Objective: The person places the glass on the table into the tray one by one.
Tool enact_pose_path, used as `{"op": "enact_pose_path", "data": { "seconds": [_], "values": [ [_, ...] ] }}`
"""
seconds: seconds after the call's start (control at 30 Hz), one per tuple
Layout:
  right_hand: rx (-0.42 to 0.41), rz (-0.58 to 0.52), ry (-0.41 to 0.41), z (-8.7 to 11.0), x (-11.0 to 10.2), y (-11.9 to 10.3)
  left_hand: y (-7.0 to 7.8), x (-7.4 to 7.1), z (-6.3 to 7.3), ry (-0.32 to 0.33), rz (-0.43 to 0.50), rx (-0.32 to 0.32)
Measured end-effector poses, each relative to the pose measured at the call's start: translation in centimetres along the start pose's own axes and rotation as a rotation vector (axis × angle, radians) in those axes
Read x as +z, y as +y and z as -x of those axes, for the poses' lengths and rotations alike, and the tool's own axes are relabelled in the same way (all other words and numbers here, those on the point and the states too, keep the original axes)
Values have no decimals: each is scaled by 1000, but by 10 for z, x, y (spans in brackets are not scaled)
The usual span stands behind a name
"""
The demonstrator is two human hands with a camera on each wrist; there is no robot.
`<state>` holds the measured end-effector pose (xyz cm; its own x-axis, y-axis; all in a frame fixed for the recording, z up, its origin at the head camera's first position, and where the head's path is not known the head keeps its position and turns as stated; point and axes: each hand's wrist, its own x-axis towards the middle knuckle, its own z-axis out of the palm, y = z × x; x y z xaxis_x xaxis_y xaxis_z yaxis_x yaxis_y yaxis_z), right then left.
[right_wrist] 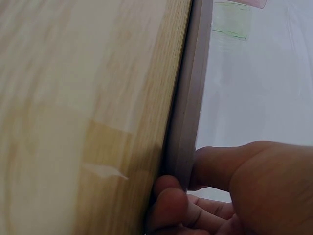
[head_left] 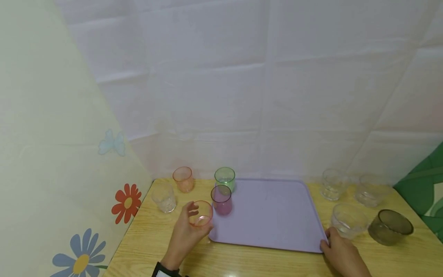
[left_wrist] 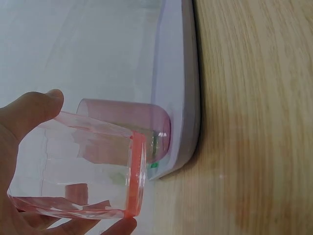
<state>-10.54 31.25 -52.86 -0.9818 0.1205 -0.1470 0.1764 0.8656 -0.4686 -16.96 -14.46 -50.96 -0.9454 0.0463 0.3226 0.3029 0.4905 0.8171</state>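
Note:
My left hand [head_left: 185, 236] holds a pink-tinted clear glass [head_left: 202, 216] between thumb and fingers. That glass is near the left edge of the lilac tray [head_left: 270, 219]; in the left wrist view its thick reddish base [left_wrist: 136, 174] appears raised off the table. On the tray's left side stand a purple glass [head_left: 222, 206] and, behind it, a green glass [head_left: 225, 181]. At the tray's near right corner, my right hand [head_left: 340, 252] grips the rim, its thumb on the inner side and fingers curled at the outer edge [right_wrist: 188, 98].
Left of the tray stand an orange glass [head_left: 184, 181] and a clear glass [head_left: 165, 200]. To its right are several clear vessels, including a clear bowl [head_left: 349, 221], and a dark brown bowl [head_left: 389, 229]. A white cloth [head_left: 207, 96] hangs behind the wooden table [head_left: 138, 250].

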Motion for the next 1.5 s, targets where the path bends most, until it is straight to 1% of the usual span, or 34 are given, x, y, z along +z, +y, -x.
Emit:
{"op": "enact_pose_path", "data": {
  "seconds": [0.1,0.2,0.37,0.57,0.67,0.93,1.17,1.5],
  "values": [
    [2,-1,-1,0,0,0,2,5,0,-17,2,11],
    [1,0,0,0,0,0,4,9,0,-34,-17,18],
    [-1,-2,-1,0,0,-1,7,16,0,-49,-31,40],
    [0,-3,-6,0,0,-1,8,24,-1,-57,-39,50],
    [-5,-4,-3,0,0,-1,9,26,-1,-60,-40,59],
    [-11,-7,3,0,0,0,11,30,-1,-78,-49,60],
    [-17,-8,2,-1,0,1,7,36,-2,-81,-55,95],
    [-9,-11,-10,0,-1,1,3,40,-2,-91,-68,91]
  ]
}}
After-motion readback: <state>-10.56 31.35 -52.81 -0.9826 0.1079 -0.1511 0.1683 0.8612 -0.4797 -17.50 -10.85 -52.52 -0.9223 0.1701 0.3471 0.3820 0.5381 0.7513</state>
